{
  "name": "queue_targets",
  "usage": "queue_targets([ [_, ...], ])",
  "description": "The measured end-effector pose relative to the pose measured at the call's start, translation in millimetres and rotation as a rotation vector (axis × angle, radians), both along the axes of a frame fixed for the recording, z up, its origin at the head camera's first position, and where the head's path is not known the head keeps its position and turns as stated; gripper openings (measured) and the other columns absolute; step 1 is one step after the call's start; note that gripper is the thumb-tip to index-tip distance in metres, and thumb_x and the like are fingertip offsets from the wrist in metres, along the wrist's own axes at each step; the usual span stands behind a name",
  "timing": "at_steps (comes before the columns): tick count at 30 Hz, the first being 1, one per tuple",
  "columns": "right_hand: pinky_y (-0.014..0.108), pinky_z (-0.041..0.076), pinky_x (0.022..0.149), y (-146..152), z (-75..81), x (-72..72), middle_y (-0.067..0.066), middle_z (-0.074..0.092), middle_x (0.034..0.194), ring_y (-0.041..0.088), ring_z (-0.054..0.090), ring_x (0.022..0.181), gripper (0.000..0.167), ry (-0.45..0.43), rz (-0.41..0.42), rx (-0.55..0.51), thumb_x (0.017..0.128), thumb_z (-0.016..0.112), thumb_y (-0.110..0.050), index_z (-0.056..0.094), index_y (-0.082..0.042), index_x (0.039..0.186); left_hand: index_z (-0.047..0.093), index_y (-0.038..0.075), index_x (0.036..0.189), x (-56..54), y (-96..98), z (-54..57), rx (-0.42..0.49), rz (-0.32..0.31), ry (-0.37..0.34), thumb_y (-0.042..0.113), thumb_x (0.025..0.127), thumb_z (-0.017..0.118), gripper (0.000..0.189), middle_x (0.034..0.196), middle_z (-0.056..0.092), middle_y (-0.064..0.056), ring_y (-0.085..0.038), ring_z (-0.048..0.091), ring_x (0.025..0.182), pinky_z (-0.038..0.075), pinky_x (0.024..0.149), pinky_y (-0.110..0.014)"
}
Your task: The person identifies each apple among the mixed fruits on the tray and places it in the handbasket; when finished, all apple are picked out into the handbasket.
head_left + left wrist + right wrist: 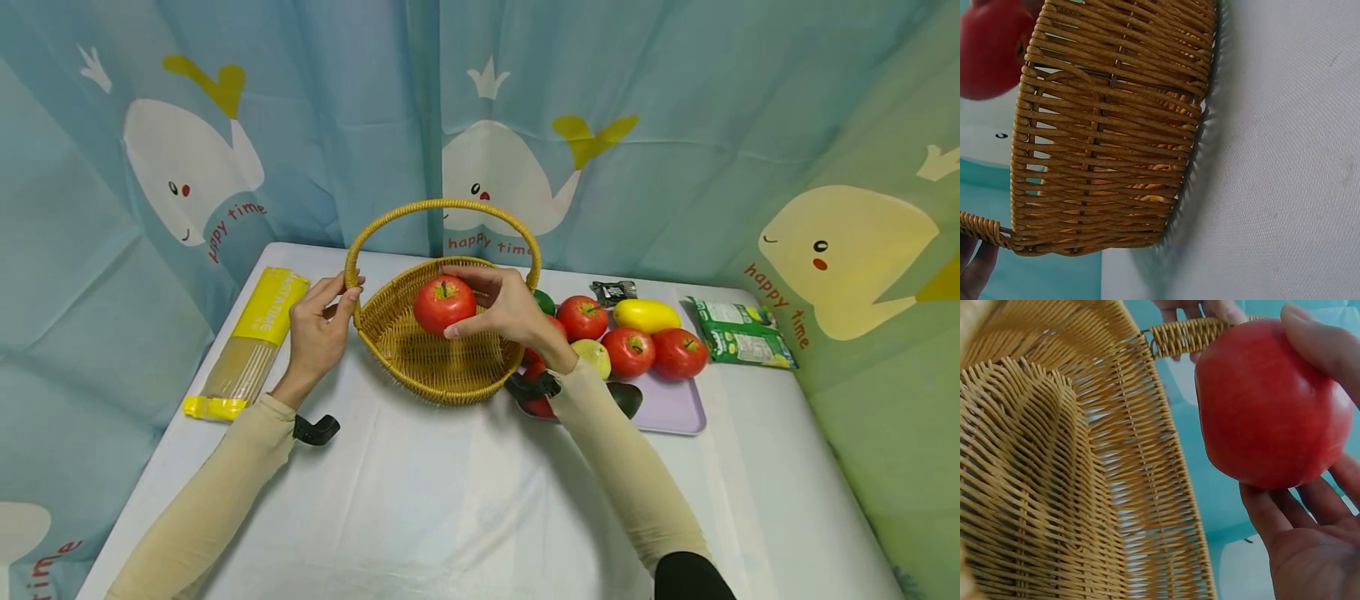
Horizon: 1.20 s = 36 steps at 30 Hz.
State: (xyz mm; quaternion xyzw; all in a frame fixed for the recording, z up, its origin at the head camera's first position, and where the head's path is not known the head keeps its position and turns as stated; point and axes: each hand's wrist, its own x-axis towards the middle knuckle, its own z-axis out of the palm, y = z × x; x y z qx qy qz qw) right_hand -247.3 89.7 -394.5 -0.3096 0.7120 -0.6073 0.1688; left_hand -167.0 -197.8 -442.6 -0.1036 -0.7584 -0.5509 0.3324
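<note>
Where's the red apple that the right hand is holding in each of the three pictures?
Head: the apple is just left of the middle, in the right hand.
Left wrist: top left corner, partly cut off by the edge.
Right wrist: upper right, big and close.
Shared landmark: the woven basket shows in all three.

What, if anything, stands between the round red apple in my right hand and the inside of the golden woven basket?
Nothing visible. Your right hand holds the round red apple above the open top of the golden woven basket. The arched wicker handle rises higher, and your left hand grips its left side.
</note>
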Motion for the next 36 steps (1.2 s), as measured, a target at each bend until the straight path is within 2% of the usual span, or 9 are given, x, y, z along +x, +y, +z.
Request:
queue_targets([
  [6,0.039,0.060,0.105,-6,-6.8,-12.5,0.003,0.066,0.144,0.022,0.063,0.127,0.079,0.028,-0.037,0.086,0.074,0.096,-0.010,0.065,-0.013,0.147,0.071,-0.014,0.126,6.0,7.7,9.7,-0.006,0.019,0.007,-0.010,0.099,0.066,0.028,0.115,0.073,-0.033,-0.005,0.067,0.105,0.056,0.089,-0.008],
  [10,0.042,0.059,0.107,-9,-8.9,-19.7,0.005,0.066,0.145,0.023,0.061,0.130,0.079,0.016,-0.033,0.118,0.074,0.096,-0.010,0.064,-0.014,0.147,0.069,-0.018,0.125,8.9,10.5,14.8,-0.002,0.017,0.012,-0.012,0.099,0.065,0.027,0.114,0.071,-0.037,-0.006,0.066,0.105,0.055,0.090,-0.007],
  [15,0.044,0.057,0.110,-12,-10.3,-26.3,0.004,0.065,0.147,0.022,0.060,0.133,0.080,-0.006,-0.035,0.126,0.073,0.097,-0.009,0.065,-0.017,0.146,0.071,-0.013,0.126,3.8,5.5,6.8,-0.016,0.014,0.016,-0.009,0.099,0.067,0.027,0.115,0.073,-0.031,0.000,0.065,0.103,0.056,0.090,-0.008],
  [21,0.042,0.056,0.111,-17,-13.8,-32.3,-0.002,0.068,0.143,0.019,0.061,0.131,0.078,-0.018,-0.032,0.141,0.074,0.099,-0.013,0.068,-0.023,0.144,0.073,-0.005,0.129,-0.3,-0.2,-0.3,-0.019,-0.002,0.012,-0.001,0.101,0.069,0.029,0.116,0.076,-0.023,-0.002,0.067,0.105,0.058,0.090,-0.011],
  [36,0.039,0.055,0.113,-32,-34.3,-48.1,0.006,0.069,0.143,0.021,0.065,0.131,0.075,-0.113,-0.033,0.125,0.070,0.098,0.000,0.071,-0.014,0.139,0.073,-0.007,0.127,-2.9,-1.1,-1.2,-0.005,-0.001,0.027,-0.006,0.099,0.069,0.029,0.115,0.075,-0.027,0.000,0.066,0.099,0.058,0.087,-0.010],
])
